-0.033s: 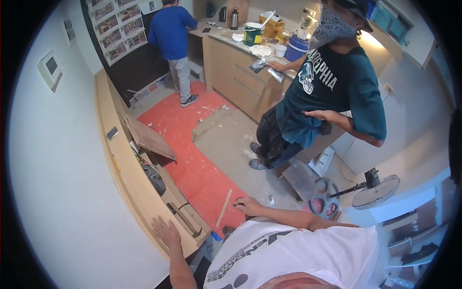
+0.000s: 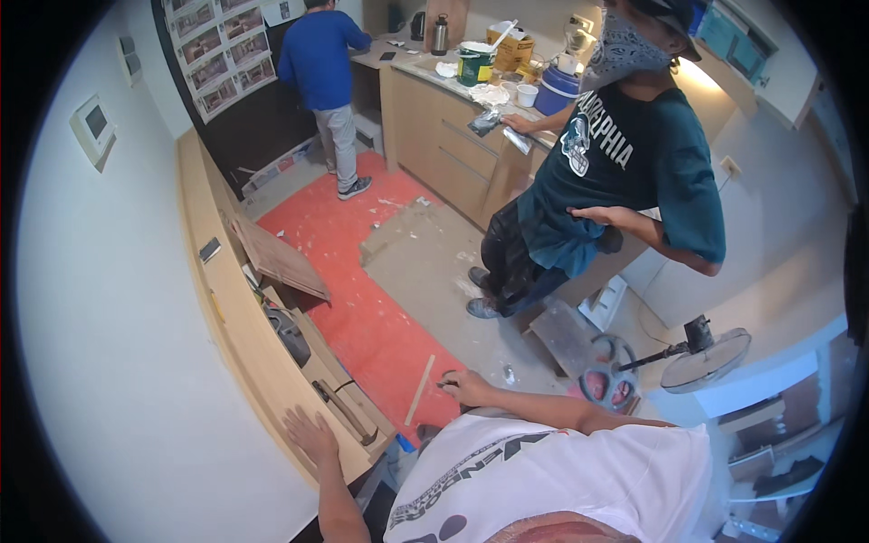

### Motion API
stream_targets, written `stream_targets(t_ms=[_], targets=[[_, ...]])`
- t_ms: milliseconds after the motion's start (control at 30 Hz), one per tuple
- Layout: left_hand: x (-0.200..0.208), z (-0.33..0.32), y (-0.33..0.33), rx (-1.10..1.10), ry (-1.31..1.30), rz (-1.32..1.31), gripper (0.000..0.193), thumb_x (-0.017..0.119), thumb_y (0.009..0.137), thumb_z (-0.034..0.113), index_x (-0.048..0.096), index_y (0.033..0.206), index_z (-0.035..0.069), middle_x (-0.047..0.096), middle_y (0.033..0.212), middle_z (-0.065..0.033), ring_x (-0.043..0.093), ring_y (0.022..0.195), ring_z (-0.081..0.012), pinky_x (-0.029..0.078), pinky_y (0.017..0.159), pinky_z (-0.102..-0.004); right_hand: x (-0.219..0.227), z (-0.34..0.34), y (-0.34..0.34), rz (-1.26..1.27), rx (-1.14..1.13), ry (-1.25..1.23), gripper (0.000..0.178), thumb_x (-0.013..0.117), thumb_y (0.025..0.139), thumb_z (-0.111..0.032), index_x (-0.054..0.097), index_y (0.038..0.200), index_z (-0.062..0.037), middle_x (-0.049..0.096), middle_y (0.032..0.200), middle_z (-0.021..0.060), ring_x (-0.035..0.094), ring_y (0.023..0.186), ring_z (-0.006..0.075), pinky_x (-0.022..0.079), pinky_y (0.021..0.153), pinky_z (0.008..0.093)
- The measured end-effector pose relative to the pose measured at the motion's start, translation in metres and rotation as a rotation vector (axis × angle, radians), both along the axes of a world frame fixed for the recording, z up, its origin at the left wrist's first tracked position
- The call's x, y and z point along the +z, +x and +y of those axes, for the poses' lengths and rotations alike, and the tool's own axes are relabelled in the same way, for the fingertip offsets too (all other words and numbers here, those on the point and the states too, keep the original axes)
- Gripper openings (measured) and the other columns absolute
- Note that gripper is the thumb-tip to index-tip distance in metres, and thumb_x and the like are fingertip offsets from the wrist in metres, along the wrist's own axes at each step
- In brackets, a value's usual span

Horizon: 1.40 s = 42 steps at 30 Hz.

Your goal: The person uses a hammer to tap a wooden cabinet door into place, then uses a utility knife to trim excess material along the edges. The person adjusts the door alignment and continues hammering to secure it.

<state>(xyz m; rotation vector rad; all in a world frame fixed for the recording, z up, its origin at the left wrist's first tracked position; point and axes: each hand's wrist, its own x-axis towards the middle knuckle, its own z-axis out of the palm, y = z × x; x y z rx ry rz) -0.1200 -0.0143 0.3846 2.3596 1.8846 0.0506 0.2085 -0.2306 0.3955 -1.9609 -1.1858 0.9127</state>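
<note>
My left hand (image 2: 312, 436) lies with spread fingers on the pale wooden ledge (image 2: 244, 371) along the wall, and it holds nothing. Close beside it, in the open wooden compartment below, rests a hammer (image 2: 351, 418) with a wooden handle. In front of my body, my right hand (image 2: 469, 387) is closed, with a small dark thing at its fingertips that I cannot make out. Past those fingers, a thin wooden strip (image 2: 419, 391) lies on the red floor covering (image 2: 362, 312).
A dark power tool (image 2: 288, 337) and a leaning wooden panel (image 2: 281, 258) sit farther along the ledge. A person in a dark green shirt (image 2: 625, 172) stands at the counter (image 2: 439, 118); another in blue (image 2: 319, 59) works beyond. A fan (image 2: 706, 360) stands at right.
</note>
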Motion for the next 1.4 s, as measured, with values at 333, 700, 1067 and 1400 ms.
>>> stream_targets(t_ms=[333, 700, 1067, 1400], targets=[[-0.005, 0.003, 0.0, 0.031, 0.004, -0.071, 0.057, 0.044, 0.103, 0.034, 0.034, 0.152, 0.006, 0.023, 0.161, -0.0185, 0.016, 0.149, -0.0381, 0.012, 0.122, -0.0503, -0.014, 0.0, -0.003, -0.056, 0.071, 0.014, 0.022, 0.061, 0.089, -0.016, 0.072, 0.103, -0.0024, 0.07, 0.096, 0.0188, 0.067, 0.093, 0.0343, 0.053, 0.081, 0.0414], [-0.005, -0.004, 0.0, -0.139, 0.061, -0.104, 0.053, 0.046, 0.101, 0.027, 0.038, 0.148, 0.003, 0.02, 0.16, -0.0238, 0.017, 0.149, -0.0395, 0.01, 0.121, -0.0544, 0.002, 0.002, 0.001, -0.144, 0.128, -0.076, 0.024, 0.061, 0.09, -0.019, 0.072, 0.107, -0.006, 0.07, 0.098, 0.0188, 0.066, 0.094, 0.0369, 0.052, 0.081, 0.0454], [0.02, -0.024, 0.026, -0.14, -0.1, -0.143, 0.053, 0.042, 0.102, 0.024, 0.035, 0.15, 0.002, 0.019, 0.161, -0.0227, 0.014, 0.149, -0.0399, 0.009, 0.121, -0.0553, -0.01, -0.011, 0.006, -0.133, 0.167, 0.006, 0.026, 0.059, 0.091, -0.02, 0.073, 0.108, -0.0052, 0.072, 0.103, 0.0174, 0.07, 0.092, 0.0352, 0.054, 0.084, 0.0444], [0.007, -0.019, 0.022, -0.152, -0.075, -0.145, 0.05, 0.04, 0.103, 0.023, 0.036, 0.15, 0.005, 0.021, 0.161, -0.0192, 0.015, 0.15, -0.0385, 0.01, 0.121, -0.0534, -0.028, -0.013, 0.005, -0.099, 0.201, -0.027, 0.026, 0.058, 0.092, -0.017, 0.072, 0.109, -0.0039, 0.071, 0.104, 0.0191, 0.067, 0.096, 0.0361, 0.052, 0.086, 0.0443]])
